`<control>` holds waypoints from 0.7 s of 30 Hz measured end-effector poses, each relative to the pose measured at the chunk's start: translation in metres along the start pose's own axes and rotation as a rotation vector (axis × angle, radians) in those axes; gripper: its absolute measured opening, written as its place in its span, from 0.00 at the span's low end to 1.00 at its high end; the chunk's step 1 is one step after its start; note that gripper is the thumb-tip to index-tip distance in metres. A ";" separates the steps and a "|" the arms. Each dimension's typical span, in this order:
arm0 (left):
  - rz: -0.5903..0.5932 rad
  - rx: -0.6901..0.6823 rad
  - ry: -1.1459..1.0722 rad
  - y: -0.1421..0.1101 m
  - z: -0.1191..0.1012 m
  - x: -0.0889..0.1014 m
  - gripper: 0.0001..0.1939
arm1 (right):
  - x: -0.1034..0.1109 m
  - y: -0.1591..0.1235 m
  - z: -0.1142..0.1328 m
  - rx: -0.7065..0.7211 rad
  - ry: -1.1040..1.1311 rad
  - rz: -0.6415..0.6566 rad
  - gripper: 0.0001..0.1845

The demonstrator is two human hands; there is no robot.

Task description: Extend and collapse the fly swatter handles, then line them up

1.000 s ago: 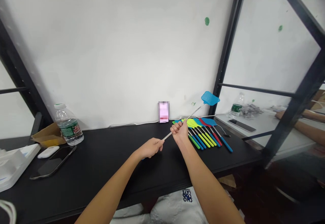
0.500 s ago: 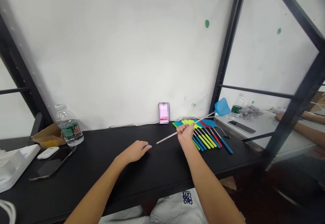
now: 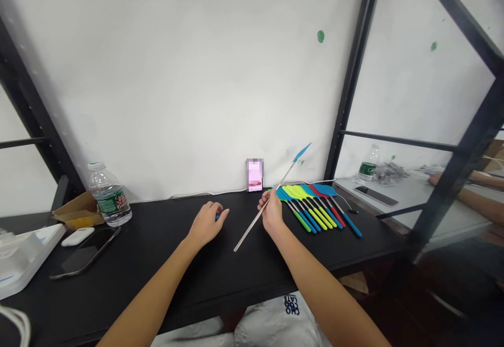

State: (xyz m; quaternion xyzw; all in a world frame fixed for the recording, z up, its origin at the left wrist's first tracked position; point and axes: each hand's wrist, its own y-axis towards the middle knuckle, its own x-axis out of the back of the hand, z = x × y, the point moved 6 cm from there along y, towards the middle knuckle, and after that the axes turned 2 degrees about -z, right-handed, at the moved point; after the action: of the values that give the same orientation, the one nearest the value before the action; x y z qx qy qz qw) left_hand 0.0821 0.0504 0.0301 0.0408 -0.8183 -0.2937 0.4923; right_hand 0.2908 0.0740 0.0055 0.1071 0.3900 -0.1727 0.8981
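Note:
My right hand (image 3: 272, 213) is closed around the thin metal rod of a blue fly swatter (image 3: 247, 233), above the dark table. Its blue head is turned nearly edge-on and points up and away to the right. The rod's bare lower end slants down toward my left side, with no coloured grip on it. My left hand (image 3: 207, 223) is curled low over the table, left of the rod and apart from it. A bit of a small blue piece (image 3: 217, 217) shows between its fingers; most of it is hidden.
A row of several coloured fly swatters (image 3: 315, 210) lies at the right of the table (image 3: 157, 263). A phone (image 3: 254, 176) leans on the wall. At left are a water bottle (image 3: 110, 200), a cardboard box (image 3: 74, 210), a white case (image 3: 77, 237) and another phone (image 3: 86, 255).
My right hand has moved left and turned the fly swatter steeper, its head now edge-on and its bare end lower. My left hand has shifted slightly left and up.

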 end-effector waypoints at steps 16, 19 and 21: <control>0.309 -0.143 -0.109 -0.029 -0.035 -0.017 0.18 | 0.064 0.053 0.080 0.217 -0.110 -0.325 0.20; 0.300 -0.135 -0.022 -0.033 -0.028 -0.016 0.18 | 0.100 0.070 0.099 0.202 -0.070 -0.475 0.16; 0.289 -0.148 0.018 -0.034 -0.028 -0.018 0.18 | 0.116 0.071 0.106 0.231 -0.093 -0.588 0.13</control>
State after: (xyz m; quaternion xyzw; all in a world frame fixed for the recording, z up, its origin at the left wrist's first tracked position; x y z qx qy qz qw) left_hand 0.1066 0.0162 0.0081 -0.1112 -0.7874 -0.2789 0.5384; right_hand 0.4633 0.0784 -0.0041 0.0831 0.3404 -0.4728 0.8085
